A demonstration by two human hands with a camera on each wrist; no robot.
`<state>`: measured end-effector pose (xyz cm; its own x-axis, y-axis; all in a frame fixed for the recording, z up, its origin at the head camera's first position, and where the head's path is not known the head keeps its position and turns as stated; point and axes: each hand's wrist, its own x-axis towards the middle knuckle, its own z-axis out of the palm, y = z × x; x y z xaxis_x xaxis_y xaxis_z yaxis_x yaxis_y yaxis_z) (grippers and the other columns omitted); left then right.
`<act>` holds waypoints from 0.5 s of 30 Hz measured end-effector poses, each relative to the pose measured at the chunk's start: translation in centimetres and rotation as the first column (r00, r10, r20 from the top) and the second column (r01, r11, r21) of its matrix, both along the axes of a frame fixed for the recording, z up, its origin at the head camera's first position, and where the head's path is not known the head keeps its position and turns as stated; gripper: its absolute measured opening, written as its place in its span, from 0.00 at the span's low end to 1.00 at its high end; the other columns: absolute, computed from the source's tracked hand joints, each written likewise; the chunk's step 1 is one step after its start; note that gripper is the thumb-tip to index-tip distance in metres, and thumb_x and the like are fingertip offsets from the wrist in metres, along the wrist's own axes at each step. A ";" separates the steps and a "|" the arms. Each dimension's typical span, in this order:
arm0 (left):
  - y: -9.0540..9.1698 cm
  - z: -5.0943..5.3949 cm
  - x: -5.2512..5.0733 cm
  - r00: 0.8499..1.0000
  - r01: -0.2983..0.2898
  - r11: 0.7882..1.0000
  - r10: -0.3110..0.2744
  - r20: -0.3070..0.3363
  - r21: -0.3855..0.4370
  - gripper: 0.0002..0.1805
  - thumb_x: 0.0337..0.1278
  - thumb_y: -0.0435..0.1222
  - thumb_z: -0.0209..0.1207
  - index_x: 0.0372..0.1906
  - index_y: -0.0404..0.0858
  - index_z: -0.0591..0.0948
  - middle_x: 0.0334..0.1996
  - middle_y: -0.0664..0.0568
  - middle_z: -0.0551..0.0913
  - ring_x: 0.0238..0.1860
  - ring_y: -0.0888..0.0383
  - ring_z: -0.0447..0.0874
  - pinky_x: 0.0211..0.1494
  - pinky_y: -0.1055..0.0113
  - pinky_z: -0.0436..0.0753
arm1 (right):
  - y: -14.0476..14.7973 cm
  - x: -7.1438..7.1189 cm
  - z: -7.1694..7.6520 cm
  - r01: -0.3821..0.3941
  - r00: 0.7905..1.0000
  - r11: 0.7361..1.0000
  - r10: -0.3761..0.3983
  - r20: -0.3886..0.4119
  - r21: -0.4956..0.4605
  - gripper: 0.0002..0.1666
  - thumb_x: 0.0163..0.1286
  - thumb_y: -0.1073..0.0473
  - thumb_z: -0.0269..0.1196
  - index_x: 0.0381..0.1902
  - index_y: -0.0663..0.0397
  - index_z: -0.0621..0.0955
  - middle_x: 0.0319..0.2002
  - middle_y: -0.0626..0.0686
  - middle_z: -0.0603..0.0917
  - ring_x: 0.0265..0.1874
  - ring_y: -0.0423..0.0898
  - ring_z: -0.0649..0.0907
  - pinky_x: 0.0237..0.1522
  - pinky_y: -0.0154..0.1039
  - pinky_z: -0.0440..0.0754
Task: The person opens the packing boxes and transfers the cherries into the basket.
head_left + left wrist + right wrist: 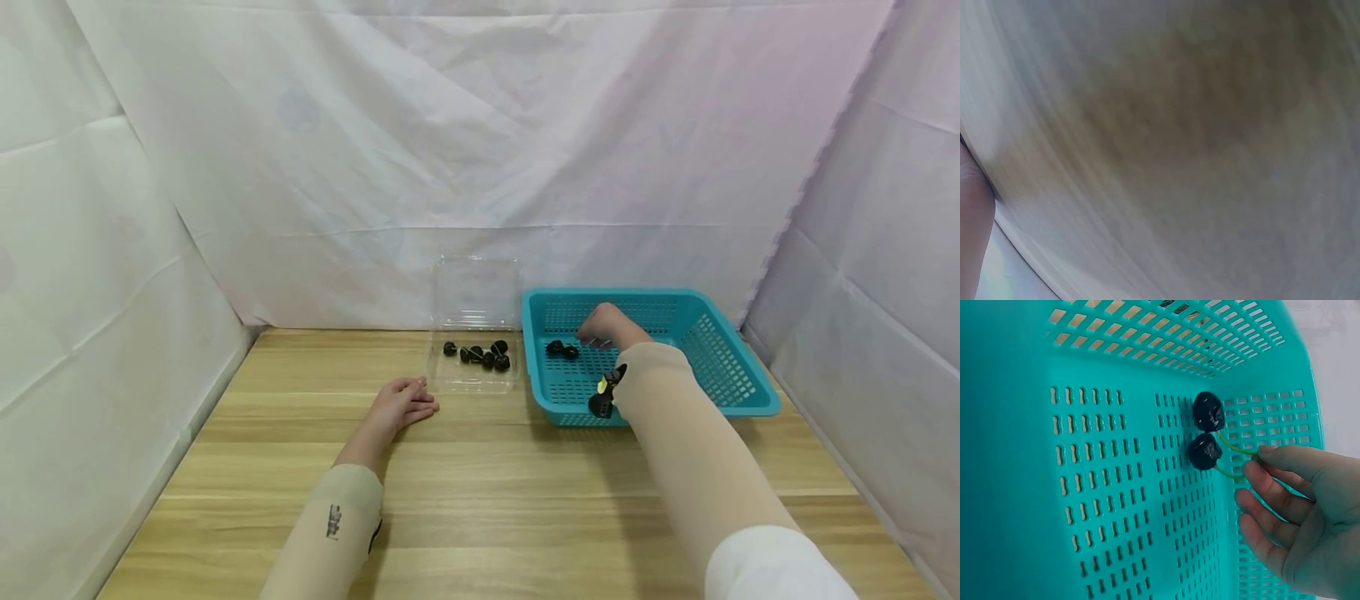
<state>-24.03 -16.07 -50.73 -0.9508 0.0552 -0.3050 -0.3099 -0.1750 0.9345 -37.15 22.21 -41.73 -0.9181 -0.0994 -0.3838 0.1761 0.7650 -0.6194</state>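
Observation:
Inside the blue-green plastic basket (pixel 761 404), my right hand (pixel 1310 506) pinches the thin green stems of two dark cherries (pixel 1209 412) between thumb and fingertips. The cherries sit close together over the slotted basket floor; whether they touch it I cannot tell. My left hand (pixel 396 407) rests on the wooden table with relaxed fingers, holding nothing. Just beyond its fingertips is a clear plastic clamshell box (pixel 476 292), lid raised, with several dark cherries (pixel 487 361) in its base. Only a fingertip-like bit of the left hand shows in the left wrist view.
The clamshell stands directly left of the basket, near the back edge of the wooden table (pixel 465 500). White cloth (pixel 420 150) hangs behind the table and along both sides. Part of the basket is hidden by my right forearm.

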 end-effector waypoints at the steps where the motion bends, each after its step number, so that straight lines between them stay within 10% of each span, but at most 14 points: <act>1: 0.0 0.0 0.0 1.000 -0.002 1.000 0.002 0.003 0.001 0.25 0.74 0.38 0.51 0.62 0.21 0.66 0.43 0.34 0.79 0.38 0.49 0.86 0.48 0.62 0.85 | 0.1 -0.1 -0.1 0.004 1.000 1.000 -0.004 0.006 -0.002 0.15 0.70 0.61 0.62 0.48 0.69 0.83 0.38 0.60 0.86 0.37 0.53 0.84 0.41 0.49 0.85; 15: 0.0 0.1 0.1 1.000 0.005 1.000 -0.005 0.003 -0.003 0.25 0.74 0.39 0.51 0.62 0.22 0.66 0.44 0.33 0.79 0.40 0.49 0.86 0.48 0.62 0.85 | -0.4 0.4 0.4 -0.020 1.000 0.998 0.020 -0.014 0.061 0.14 0.69 0.61 0.61 0.46 0.69 0.83 0.40 0.61 0.85 0.39 0.56 0.83 0.39 0.49 0.85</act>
<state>-23.93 -16.08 -50.60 -0.9496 0.0594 -0.3079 -0.3136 -0.1704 0.9342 -36.78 21.86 -41.34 -0.9217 -0.0947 -0.3762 0.1516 0.8046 -0.5741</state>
